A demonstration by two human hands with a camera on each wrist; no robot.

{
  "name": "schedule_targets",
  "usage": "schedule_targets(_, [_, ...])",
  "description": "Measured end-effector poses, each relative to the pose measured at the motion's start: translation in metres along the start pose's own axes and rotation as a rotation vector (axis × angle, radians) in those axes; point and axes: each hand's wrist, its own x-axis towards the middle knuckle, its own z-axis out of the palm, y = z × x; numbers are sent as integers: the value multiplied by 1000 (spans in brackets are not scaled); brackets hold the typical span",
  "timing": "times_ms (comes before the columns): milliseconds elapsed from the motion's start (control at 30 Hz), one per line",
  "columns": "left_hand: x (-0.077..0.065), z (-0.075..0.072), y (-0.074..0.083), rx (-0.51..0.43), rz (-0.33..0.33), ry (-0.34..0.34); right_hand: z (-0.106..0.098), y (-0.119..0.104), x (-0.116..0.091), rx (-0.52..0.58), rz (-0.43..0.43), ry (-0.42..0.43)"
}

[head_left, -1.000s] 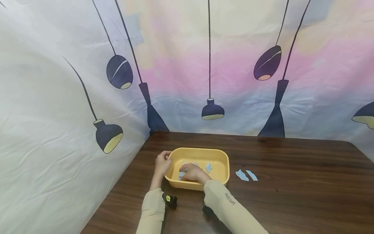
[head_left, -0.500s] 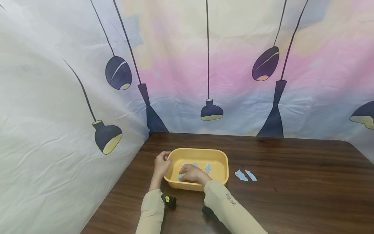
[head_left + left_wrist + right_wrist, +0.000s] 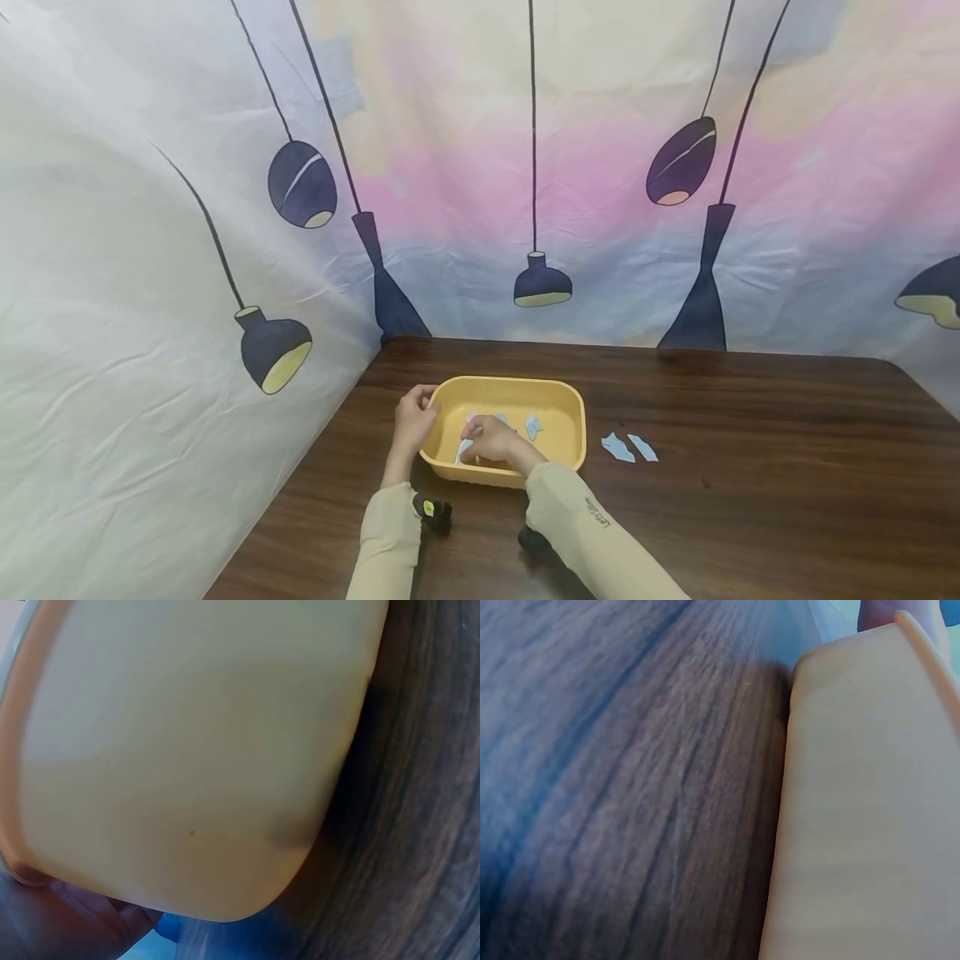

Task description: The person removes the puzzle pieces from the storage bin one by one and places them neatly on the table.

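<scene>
A yellow plastic basin (image 3: 525,387) stands on the brown wooden table, with several torn light-blue paper pieces on its floor. At its left end my left hand (image 3: 412,421) grips the rim, thumb at the inner side and fingers outside; the left wrist view shows this hand (image 3: 82,922) under the basin's wall (image 3: 187,750). My right hand (image 3: 495,442) reaches over the near wall into the basin. Its curled fingers and thumb pinch a paper piece (image 3: 462,451) near the left end. Another paper piece (image 3: 533,427) lies to the right of this hand. The right hand is outside the right wrist view.
Two torn paper pieces (image 3: 618,447) lie side by side on the table (image 3: 787,467), right of the basin. A printed curtain (image 3: 465,167) with lamp drawings hangs behind the table's far edge. Black wrist cameras (image 3: 433,513) sit below both sleeves.
The paper piece at my right fingertips now shows a tilted, paler edge, and the fingers have shifted slightly. My left hand keeps its place on the rim.
</scene>
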Motion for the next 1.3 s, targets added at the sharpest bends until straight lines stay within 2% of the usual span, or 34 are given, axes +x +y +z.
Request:
schedule_targets(200, [0, 5, 1, -6, -1, -7, -5, 2, 0, 45, 7, -7])
schedule_targets(533, [0, 12, -2, -4, -2, -15, -8, 10, 2, 243, 19, -13])
schedule_targets(733, [1, 14, 0, 29, 1, -23, -16, 12, -5, 328, 9, -13])
schedule_targets(900, [3, 11, 1, 31, 10, -27, -26, 9, -14, 442, -8, 14])
schedule_targets(1100, [2, 0, -2, 46, -4, 18, -34, 5, -23, 464, -61, 15])
schedule_targets(1300, [1, 0, -3, 37, -1, -16, -58, 12, -41, 478, -77, 57])
